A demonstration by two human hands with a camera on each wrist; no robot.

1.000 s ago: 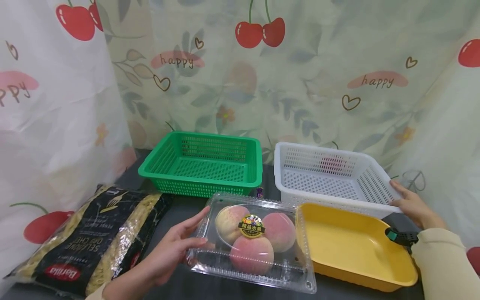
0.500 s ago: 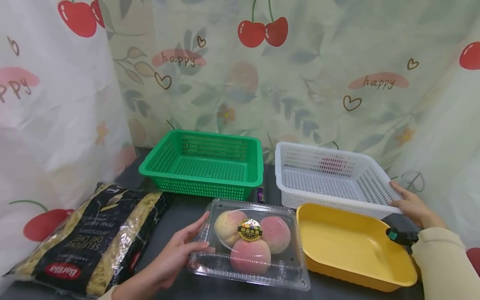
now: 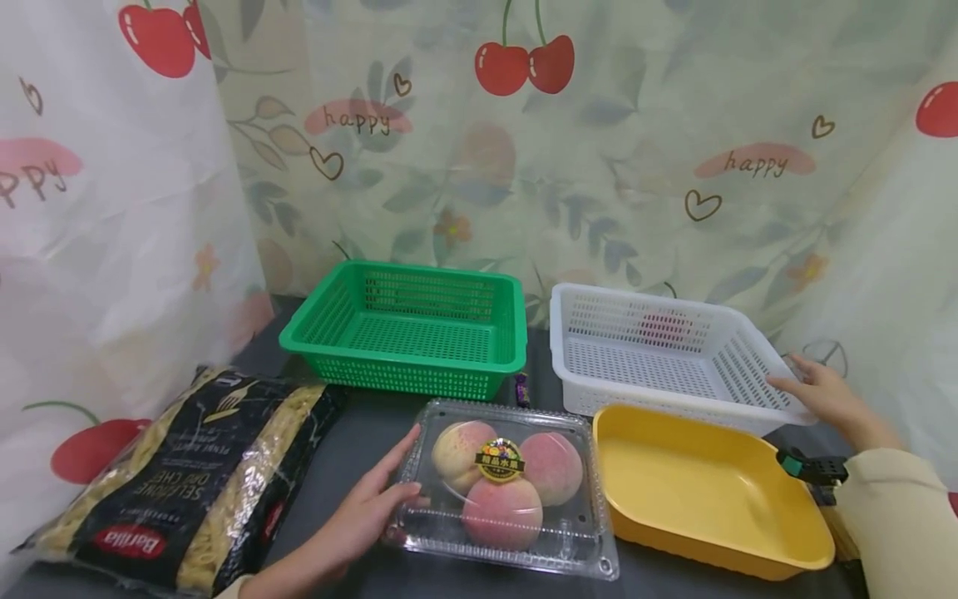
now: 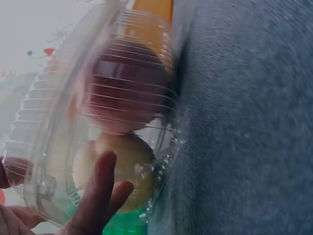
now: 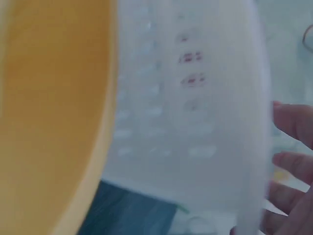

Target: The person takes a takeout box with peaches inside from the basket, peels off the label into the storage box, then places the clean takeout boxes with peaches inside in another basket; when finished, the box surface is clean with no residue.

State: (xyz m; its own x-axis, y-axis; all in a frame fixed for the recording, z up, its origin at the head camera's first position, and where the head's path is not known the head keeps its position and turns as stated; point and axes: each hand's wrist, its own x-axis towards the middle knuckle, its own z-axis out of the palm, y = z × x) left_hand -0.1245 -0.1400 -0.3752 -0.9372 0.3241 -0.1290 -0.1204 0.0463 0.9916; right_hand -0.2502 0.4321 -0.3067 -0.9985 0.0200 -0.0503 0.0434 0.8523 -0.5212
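Observation:
My left hand (image 3: 367, 503) holds the left side of a clear plastic clamshell box (image 3: 576, 541), which sits low over the dark table. In the left wrist view two fingers (image 4: 95, 191) lie along its side wall. Through the plastic show three peaches (image 3: 503, 512), under a black and gold label (image 3: 500, 460). At the far right my right hand (image 3: 834, 399) is beside the rim of a white slotted basket (image 3: 644, 399). Its fingers (image 5: 296, 122) are spread loosely just outside that rim in the right wrist view, with nothing held.
A yellow tub (image 3: 696, 491) stands between the box and my right sleeve, against the white basket. Back left is a green basket (image 3: 404, 374). A small purple wrapped piece (image 3: 521, 389) lies between the baskets. A Barilla pasta bag (image 3: 172, 482) covers the left side.
The clamshell box has come down slightly and settled, uncovering more of the purple piece. My right hand has eased its grip on the white basket and shifted slightly right.

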